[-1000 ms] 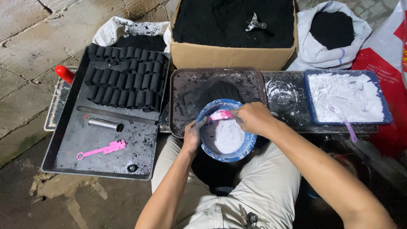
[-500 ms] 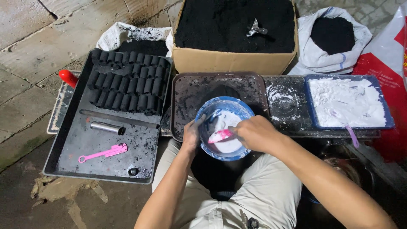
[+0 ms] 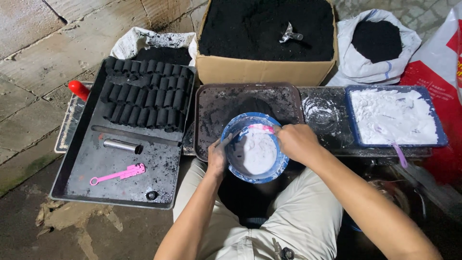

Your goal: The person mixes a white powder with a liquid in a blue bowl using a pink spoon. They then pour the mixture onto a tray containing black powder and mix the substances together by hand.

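Head view shows your left hand (image 3: 218, 156) closed on the left rim of a round blue bowl smeared with white paste (image 3: 255, 148), thumb hooked over the edge and fingers under it. Your right hand (image 3: 296, 143) is curled shut around the handle of a small pink plastic spatula (image 3: 262, 129), whose blade lies across the upper rim of the bowl, touching the paste. You hold the bowl above your lap, over the near edge of a dark, soot-stained square metal tray (image 3: 216, 103).

To your left lies a long black metal tray (image 3: 79, 168) carrying rows of black cylindrical briquettes (image 3: 144, 94) at its far end, a short steel tube (image 3: 120, 145) near the middle and a second pink plastic scraper (image 3: 118, 174) closer to you. A red knob (image 3: 78, 89) shows just beyond that tray's left side.

To your right sits a shallow blue rectangular tray of white powder (image 3: 392, 115), with a pale purple spoon handle (image 3: 398, 153) hanging over its near rim. Behind the trays stand a cardboard box full of black powder (image 3: 264, 72) with a small metal scoop (image 3: 291, 34) resting on top, and a white sack of black powder (image 3: 378, 45).
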